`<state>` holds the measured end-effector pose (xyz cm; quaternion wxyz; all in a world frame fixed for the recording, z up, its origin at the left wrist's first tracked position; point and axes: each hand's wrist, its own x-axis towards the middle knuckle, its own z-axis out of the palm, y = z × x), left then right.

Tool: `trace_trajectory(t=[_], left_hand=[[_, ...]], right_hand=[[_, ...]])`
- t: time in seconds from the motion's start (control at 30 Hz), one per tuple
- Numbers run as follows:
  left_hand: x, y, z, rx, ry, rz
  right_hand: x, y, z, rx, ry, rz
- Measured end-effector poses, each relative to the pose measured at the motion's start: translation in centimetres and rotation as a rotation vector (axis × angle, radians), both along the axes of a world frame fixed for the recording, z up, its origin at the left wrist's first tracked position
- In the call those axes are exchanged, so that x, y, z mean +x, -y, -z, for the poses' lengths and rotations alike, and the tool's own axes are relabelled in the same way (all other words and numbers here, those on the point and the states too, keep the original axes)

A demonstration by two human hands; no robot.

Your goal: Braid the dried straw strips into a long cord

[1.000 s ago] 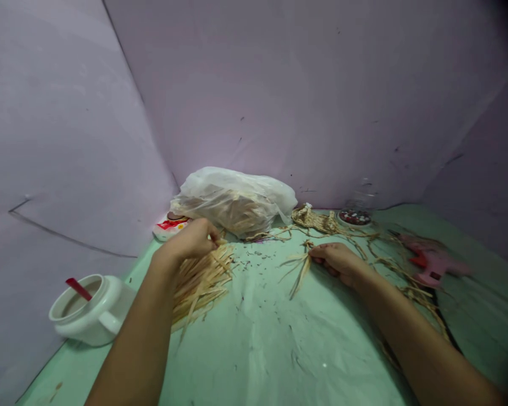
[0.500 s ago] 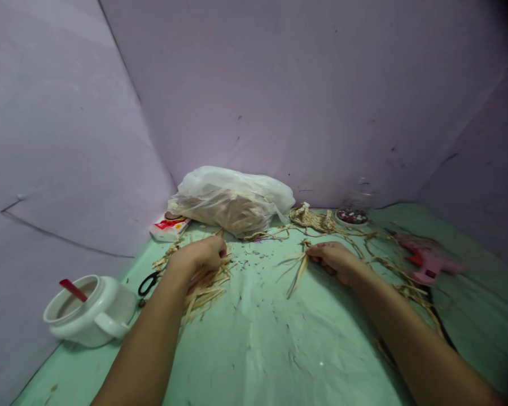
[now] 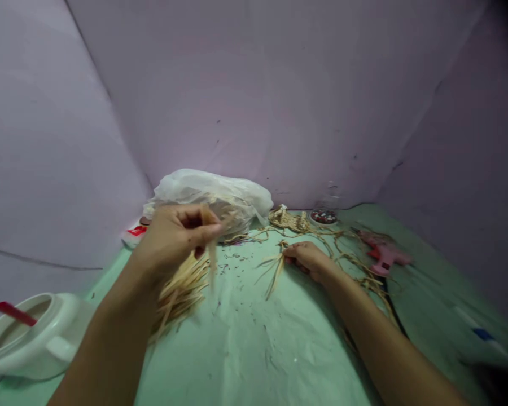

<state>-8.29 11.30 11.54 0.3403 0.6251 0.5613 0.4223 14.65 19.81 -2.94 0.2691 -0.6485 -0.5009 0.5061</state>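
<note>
My left hand (image 3: 175,237) is raised a little above a loose pile of pale straw strips (image 3: 182,287) on the green table cover; its fingers pinch one strip that hangs down from them. My right hand (image 3: 307,258) rests on the cover further right, fingers closed on the end of a small bunch of strips (image 3: 274,268) that fans out toward me. A braided straw cord (image 3: 347,262) trails from behind that hand toward the right.
A white plastic bag of straw (image 3: 211,197) lies against the lilac back wall. A white pot with a red stick (image 3: 25,338) stands at the near left. A pink glue gun (image 3: 383,254) and a small round dish (image 3: 324,216) are at the right.
My left hand has risen from the straw pile with one strip pinched in it. The view has swung to the right. My right hand has stayed on its bunch.
</note>
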Motion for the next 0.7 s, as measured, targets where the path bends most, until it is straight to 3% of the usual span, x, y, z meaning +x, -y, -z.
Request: trace_trajectory(t=[0.1, 0.2, 0.3, 0.4, 0.5, 0.7], left_hand=[[5.1, 0.7, 1.5, -0.339, 0.359, 0.228], [9.2, -1.0, 5.6, -0.605, 0.504, 0.334], [11.5, -3.4, 9.8, -0.577, 0.427, 0.116], [12.1, -4.9, 12.5, -0.476, 0.282, -0.030], [11.8, -5.3, 13.3, -0.410, 0.216, -0.020], [11.0, -5.5, 12.3, -0.606, 0.374, 0.098]], right_hand=[[0.0, 0.1, 0.0, 0.026, -0.020, 0.007], [0.0, 0.1, 0.0, 0.049, -0.035, 0.018], [0.0, 0.0, 0.1, 0.053, -0.043, 0.015], [0.1, -0.1, 0.2, 0.056, -0.057, -0.009], [0.1, -0.2, 0.2, 0.058, -0.032, -0.003], [0.2, 0.0, -0.2, 0.077, -0.011, -0.011]])
